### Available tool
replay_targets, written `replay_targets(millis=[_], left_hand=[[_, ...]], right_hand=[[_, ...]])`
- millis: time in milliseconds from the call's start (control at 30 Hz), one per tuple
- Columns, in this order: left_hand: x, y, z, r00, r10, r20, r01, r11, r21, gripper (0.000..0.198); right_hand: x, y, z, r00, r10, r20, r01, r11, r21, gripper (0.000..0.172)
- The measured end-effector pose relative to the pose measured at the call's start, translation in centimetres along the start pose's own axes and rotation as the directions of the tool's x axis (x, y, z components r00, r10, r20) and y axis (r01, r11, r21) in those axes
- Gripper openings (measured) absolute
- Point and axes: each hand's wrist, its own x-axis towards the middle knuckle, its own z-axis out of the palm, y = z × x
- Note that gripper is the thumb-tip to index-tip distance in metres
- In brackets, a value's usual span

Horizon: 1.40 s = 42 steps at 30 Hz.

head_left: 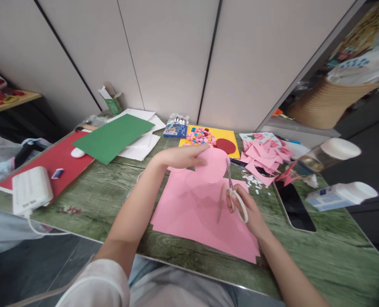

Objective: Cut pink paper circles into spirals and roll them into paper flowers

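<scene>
My left hand [188,156] is closed on a round pink paper disc [212,167], gripping its left edge above the table. In my right hand [245,204] is a pair of scissors [240,204] with white handles, fingers through the loops. Its blades point up and meet the right edge of the disc. Beneath both hands lie large pink sheets [189,213], stacked a little unevenly. A thin strip of paper [220,204] hangs beside the scissors. Part of another pink rounded piece [177,169] shows under my left wrist.
Behind stand a yellow sheet [236,136] with colourful pom-poms [200,136] and a dark red disc [225,146]. Pink scraps [263,155], a phone [293,204] and a white bottle [339,195] lie to the right. Leftward are a green sheet [114,136], red sheet [64,175] and power bank [32,189].
</scene>
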Motion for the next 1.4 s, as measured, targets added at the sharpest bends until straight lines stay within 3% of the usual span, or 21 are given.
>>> replay_targets(millis=[400,967,1400], left_hand=[[0.06,-0.02,-0.07,1.0,0.011,-0.008,-0.011,1.0,-0.026,0.014],[-0.43,-0.61,-0.52,0.994,-0.038,-0.105,0.032,0.998,-0.058,0.024],[0.03,-0.2,0.02,1.0,0.015,-0.019,-0.015,0.999,-0.034,0.02]], right_hand=[[0.04,-0.19,0.11,1.0,-0.005,-0.008,0.005,1.0,-0.015,0.022],[0.09,0.09,0.09,1.0,0.008,0.018,-0.008,1.0,0.02,0.021],[-0.08,-0.04,0.12,0.999,-0.018,0.034,0.017,1.0,0.024,0.021]])
